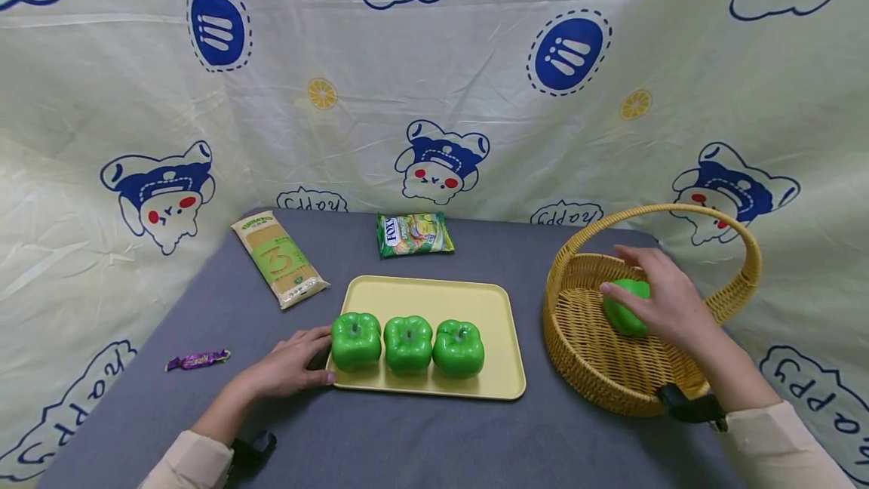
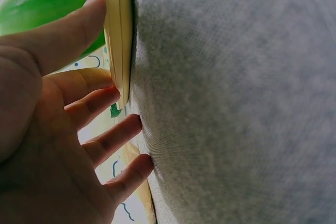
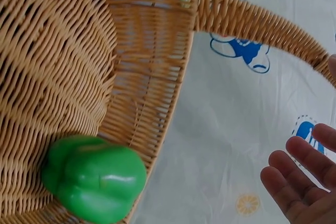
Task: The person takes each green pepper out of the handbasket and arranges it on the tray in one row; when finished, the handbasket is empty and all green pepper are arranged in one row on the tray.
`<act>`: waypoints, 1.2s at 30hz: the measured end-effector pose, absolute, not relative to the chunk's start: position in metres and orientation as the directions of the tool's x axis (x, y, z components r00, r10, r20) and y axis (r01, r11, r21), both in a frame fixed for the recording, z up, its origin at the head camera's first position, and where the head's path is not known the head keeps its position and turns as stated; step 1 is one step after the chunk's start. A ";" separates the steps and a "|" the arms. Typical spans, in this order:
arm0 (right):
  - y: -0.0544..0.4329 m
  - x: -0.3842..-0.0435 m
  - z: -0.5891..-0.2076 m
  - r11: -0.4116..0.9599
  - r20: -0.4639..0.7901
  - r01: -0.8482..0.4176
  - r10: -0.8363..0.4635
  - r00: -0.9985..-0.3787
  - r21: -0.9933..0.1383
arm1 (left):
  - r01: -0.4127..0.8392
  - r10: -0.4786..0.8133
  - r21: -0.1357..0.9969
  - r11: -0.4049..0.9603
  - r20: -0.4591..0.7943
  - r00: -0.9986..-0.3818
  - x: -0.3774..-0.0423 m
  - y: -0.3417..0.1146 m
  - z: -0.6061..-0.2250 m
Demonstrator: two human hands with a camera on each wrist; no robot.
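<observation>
Three green bell peppers [image 1: 409, 345] stand in a row on a cream-yellow tray [image 1: 434, 291]. My left hand [image 1: 292, 363] is at the tray's left edge; in the left wrist view, its thumb and extended fingers [image 2: 128, 132] touch the tray's rim and the cloth. Another green bell pepper [image 3: 97, 177] lies inside a wicker basket [image 1: 577, 368] on the right, against the wall in the right wrist view. Over the basket, under its arched handle, my right hand [image 1: 668, 300] spreads its fingers apart from that pepper and holds nothing.
A pack of noodles [image 1: 280, 259] lies at the back left, and a green snack packet [image 1: 415, 235] behind the tray. A small purple-wrapped candy [image 1: 198, 360] is left of my left hand. Grey cloth [image 1: 421, 444] covers the table; a printed curtain hangs behind.
</observation>
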State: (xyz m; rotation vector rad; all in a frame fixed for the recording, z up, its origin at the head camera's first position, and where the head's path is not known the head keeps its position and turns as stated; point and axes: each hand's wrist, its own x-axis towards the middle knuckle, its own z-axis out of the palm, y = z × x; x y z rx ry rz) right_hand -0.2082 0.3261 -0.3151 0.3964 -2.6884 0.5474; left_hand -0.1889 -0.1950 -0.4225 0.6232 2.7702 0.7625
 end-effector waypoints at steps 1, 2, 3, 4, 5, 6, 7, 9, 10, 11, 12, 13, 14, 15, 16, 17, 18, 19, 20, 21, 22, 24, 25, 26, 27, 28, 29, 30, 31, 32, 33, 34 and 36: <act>0.328 -0.210 -0.315 0.886 0.398 -0.335 -0.196 -0.896 -0.320 | 0.342 0.446 0.527 0.778 -0.081 -0.891 -0.189 -0.195 -0.423; 0.329 -0.211 -0.314 0.887 0.391 -0.331 -0.194 -0.900 -0.322 | 0.340 0.446 0.527 0.779 -0.083 -0.891 -0.189 -0.195 -0.422; 0.331 -0.213 -0.314 0.888 0.384 -0.327 -0.193 -0.903 -0.323 | 0.340 0.445 0.528 0.779 -0.084 -0.891 -0.189 -0.195 -0.422; 0.332 -0.215 -0.314 0.891 0.377 -0.321 -0.191 -0.907 -0.321 | 0.338 0.445 0.529 0.779 -0.084 -0.892 -0.189 -0.195 -0.422; 0.334 -0.217 -0.314 0.894 0.369 -0.314 -0.188 -0.910 -0.319 | 0.339 0.445 0.528 0.779 -0.084 -0.892 -0.189 -0.195 -0.423; 0.335 -0.218 -0.314 0.897 0.361 -0.306 -0.184 -0.914 -0.318 | 0.338 0.444 0.529 0.779 -0.085 -0.892 -0.189 -0.195 -0.423; 0.337 -0.220 -0.314 0.900 0.355 -0.301 -0.182 -0.917 -0.316 | 0.337 0.444 0.529 0.778 -0.085 -0.892 -0.189 -0.195 -0.423; 0.339 -0.223 -0.315 0.906 0.344 -0.294 -0.182 -0.921 -0.306 | 0.337 0.444 0.530 0.778 -0.084 -0.892 -0.189 -0.195 -0.423; 0.341 -0.225 -0.316 0.909 0.338 -0.289 -0.182 -0.924 -0.301 | 0.336 0.443 0.531 0.778 -0.084 -0.892 -0.190 -0.195 -0.423; 0.342 -0.227 -0.317 0.911 0.332 -0.285 -0.181 -0.926 -0.298 | 0.337 0.443 0.530 0.778 -0.084 -0.893 -0.190 -0.195 -0.423; 0.343 -0.229 -0.318 0.915 0.330 -0.281 -0.181 -0.927 -0.289 | 0.336 0.443 0.532 0.778 -0.084 -0.893 -0.190 -0.195 -0.424; 0.345 -0.231 -0.319 0.918 0.325 -0.278 -0.181 -0.928 -0.282 | 0.335 0.442 0.531 0.778 -0.084 -0.893 -0.190 -0.195 -0.424; 0.346 -0.233 -0.320 0.922 0.318 -0.270 -0.177 -0.931 -0.278 | 0.335 0.442 0.531 0.778 -0.084 -0.893 -0.190 -0.195 -0.424; 0.347 -0.235 -0.321 0.925 0.310 -0.264 -0.174 -0.934 -0.273 | 0.334 0.441 0.531 0.779 -0.085 -0.893 -0.190 -0.195 -0.424; 0.348 -0.236 -0.322 0.928 0.305 -0.257 -0.171 -0.937 -0.270 | 0.333 0.441 0.531 0.779 -0.086 -0.893 -0.190 -0.195 -0.424; 0.349 -0.238 -0.323 0.931 0.299 -0.251 -0.168 -0.939 -0.265 | 0.333 0.441 0.530 0.780 -0.087 -0.893 -0.190 -0.195 -0.424; 0.350 -0.239 -0.324 0.933 0.293 -0.245 -0.164 -0.942 -0.263 | 0.334 0.442 0.530 0.780 -0.088 -0.893 -0.190 -0.195 -0.424; 0.351 -0.240 -0.325 0.935 0.287 -0.239 -0.161 -0.944 -0.261 | 0.333 0.442 0.530 0.780 -0.088 -0.893 -0.190 -0.195 -0.424; 0.352 -0.241 -0.325 0.937 0.282 -0.233 -0.157 -0.947 -0.262 | 0.334 0.442 0.530 0.780 -0.088 -0.893 -0.190 -0.195 -0.424; 0.353 -0.242 -0.326 0.938 0.279 -0.230 -0.155 -0.948 -0.260 | 0.334 0.442 0.530 0.780 -0.088 -0.893 -0.190 -0.195 -0.424; 0.354 -0.243 -0.327 0.939 0.276 -0.225 -0.151 -0.949 -0.261 | 0.335 0.442 0.530 0.779 -0.087 -0.893 -0.190 -0.195 -0.424; 0.356 -0.245 -0.329 0.941 0.268 -0.215 -0.143 -0.953 -0.262 | 0.336 0.443 0.530 0.779 -0.085 -0.893 -0.190 -0.195 -0.424; 0.357 -0.246 -0.330 0.941 0.266 -0.212 -0.141 -0.954 -0.262 | 0.336 0.442 0.530 0.779 -0.084 -0.893 -0.190 -0.195 -0.424; 0.358 -0.247 -0.331 0.942 0.262 -0.208 -0.137 -0.955 -0.264 | 0.336 0.442 0.529 0.779 -0.083 -0.893 -0.190 -0.195 -0.424; 0.359 -0.248 -0.332 0.944 0.257 -0.202 -0.133 -0.957 -0.263 | 0.335 0.440 0.529 0.780 -0.083 -0.894 -0.190 -0.195 -0.424; 0.360 -0.249 -0.333 0.945 0.250 -0.194 -0.128 -0.960 -0.262 | 0.335 0.440 0.529 0.780 -0.083 -0.894 -0.190 -0.196 -0.425; 0.361 -0.251 -0.334 0.948 0.241 -0.185 -0.123 -0.963 -0.259 | 0.334 0.440 0.529 0.780 -0.084 -0.894 -0.190 -0.196 -0.425; 0.362 -0.252 -0.336 0.951 0.230 -0.174 -0.115 -0.966 -0.256 | 0.333 0.439 0.529 0.781 -0.085 -0.894 -0.190 -0.196 -0.425; 0.363 -0.254 -0.337 0.954 0.216 -0.161 -0.107 -0.971 -0.254 | 0.331 0.438 0.530 0.781 -0.087 -0.895 -0.190 -0.196 -0.425; 0.364 -0.255 -0.339 0.958 0.199 -0.145 -0.096 -0.975 -0.249 | 0.330 0.438 0.530 0.781 -0.088 -0.895 -0.190 -0.196 -0.425; 0.366 -0.257 -0.341 0.961 0.181 -0.130 -0.086 -0.980 -0.246 | 0.329 0.437 0.532 0.781 -0.089 -0.895 -0.190 -0.196 -0.425; 0.367 -0.258 -0.342 0.963 0.166 -0.116 -0.076 -0.983 -0.243 | 0.328 0.437 0.533 0.780 -0.090 -0.895 -0.190 -0.196 -0.425; 0.370 -0.260 -0.345 0.966 0.144 -0.094 -0.060 -0.988 -0.240 | 0.326 0.436 0.533 0.781 -0.091 -0.895 -0.190 -0.196 -0.425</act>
